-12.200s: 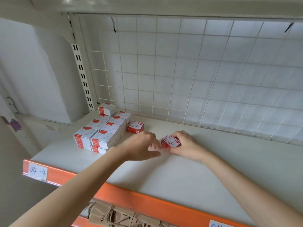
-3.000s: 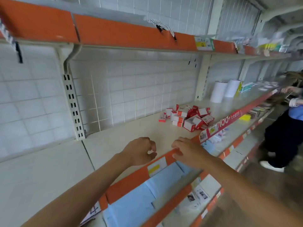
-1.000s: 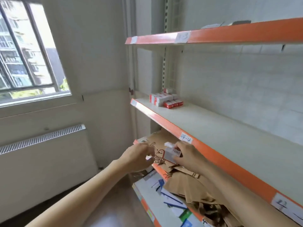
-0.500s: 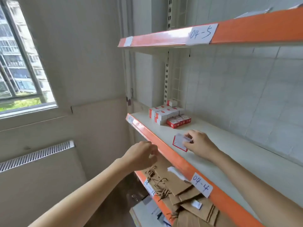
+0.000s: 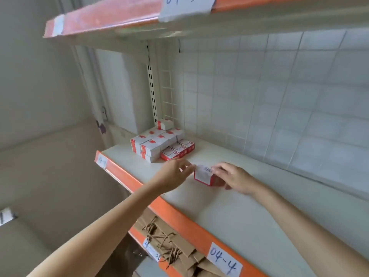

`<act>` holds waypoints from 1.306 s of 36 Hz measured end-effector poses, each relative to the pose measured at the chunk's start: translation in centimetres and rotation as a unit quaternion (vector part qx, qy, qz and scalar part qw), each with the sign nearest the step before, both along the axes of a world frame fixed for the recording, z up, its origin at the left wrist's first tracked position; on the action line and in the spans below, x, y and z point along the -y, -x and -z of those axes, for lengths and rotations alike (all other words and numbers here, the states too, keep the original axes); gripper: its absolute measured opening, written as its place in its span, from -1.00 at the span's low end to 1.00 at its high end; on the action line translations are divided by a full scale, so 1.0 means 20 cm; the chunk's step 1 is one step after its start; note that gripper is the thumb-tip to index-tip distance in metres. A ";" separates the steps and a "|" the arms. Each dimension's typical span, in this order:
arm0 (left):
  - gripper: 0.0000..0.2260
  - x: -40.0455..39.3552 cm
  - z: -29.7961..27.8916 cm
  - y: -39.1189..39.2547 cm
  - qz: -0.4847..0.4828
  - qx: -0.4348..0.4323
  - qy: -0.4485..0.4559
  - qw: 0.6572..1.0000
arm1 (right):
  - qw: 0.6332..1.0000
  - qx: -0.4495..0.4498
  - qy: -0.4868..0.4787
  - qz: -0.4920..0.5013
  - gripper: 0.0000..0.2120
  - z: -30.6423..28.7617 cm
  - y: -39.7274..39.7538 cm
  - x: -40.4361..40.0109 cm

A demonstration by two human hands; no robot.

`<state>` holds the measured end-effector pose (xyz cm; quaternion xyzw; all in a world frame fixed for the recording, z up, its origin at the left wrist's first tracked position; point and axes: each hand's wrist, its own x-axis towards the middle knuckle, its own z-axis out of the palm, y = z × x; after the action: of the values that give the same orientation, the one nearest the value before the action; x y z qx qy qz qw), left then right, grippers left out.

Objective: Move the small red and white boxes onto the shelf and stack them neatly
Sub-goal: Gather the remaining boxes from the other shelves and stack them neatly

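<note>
My right hand [image 5: 233, 177] grips a small red and white box [image 5: 203, 174] just above the white shelf [image 5: 249, 212], its barcode side facing up. My left hand [image 5: 175, 174] reaches in from the left, fingertips at the box's left edge; whether they touch it I cannot tell. A stack of the same red and white boxes [image 5: 159, 143] stands at the shelf's far left corner, with a row of flat-lying ones [image 5: 177, 150] along its right side and one single box [image 5: 164, 124] on top at the back.
The shelf has an orange front edge [image 5: 179, 218] with handwritten labels. An upper shelf [image 5: 139, 19] hangs overhead. Brown paper bags [image 5: 173, 246] fill the shelf below. A wire grid [image 5: 259, 92] backs the shelf; a wall is at left.
My right hand has carried the box further left along the shelf toward the stack. My left hand has risen from below the shelf edge up to the box.
</note>
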<state>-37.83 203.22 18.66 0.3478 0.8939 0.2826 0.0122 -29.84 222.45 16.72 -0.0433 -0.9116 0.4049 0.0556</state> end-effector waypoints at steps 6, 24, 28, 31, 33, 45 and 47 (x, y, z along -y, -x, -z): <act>-0.64 -0.14 0.01 0.16 0.120 0.172 0.042 0.977 | 0.990 -0.017 0.019 0.138 -0.79 0.06 -0.04 -0.15; -0.59 0.02 0.15 0.23 0.273 0.090 -0.071 0.955 | 0.969 -0.133 -0.107 0.181 -0.94 0.18 -0.03 -0.09; -0.58 0.02 0.16 0.23 0.269 0.065 -0.076 0.958 | 0.968 -0.136 -0.109 0.179 -0.94 0.18 -0.03 -0.08; -0.55 0.01 0.17 0.23 0.192 0.050 -0.068 0.978 | 0.968 -0.136 -0.116 0.177 -0.92 0.17 -0.04 -0.08; -0.52 0.00 0.17 0.23 0.127 0.031 -0.050 0.990 | 0.963 -0.151 -0.145 0.168 -0.89 0.16 -0.04 -0.06; -0.44 0.01 0.16 0.23 0.103 -0.049 0.042 0.993 | 0.988 -0.083 -0.117 0.052 -0.90 0.07 0.08 0.24; -0.54 0.03 0.15 0.24 0.131 -0.025 0.016 0.991 | 0.991 -0.041 -0.112 0.058 -0.85 0.05 0.10 0.23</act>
<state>-42.57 202.56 15.67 0.4688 0.8448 0.2560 0.0326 -31.90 217.78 15.66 -0.0729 -0.9442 0.2974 0.1211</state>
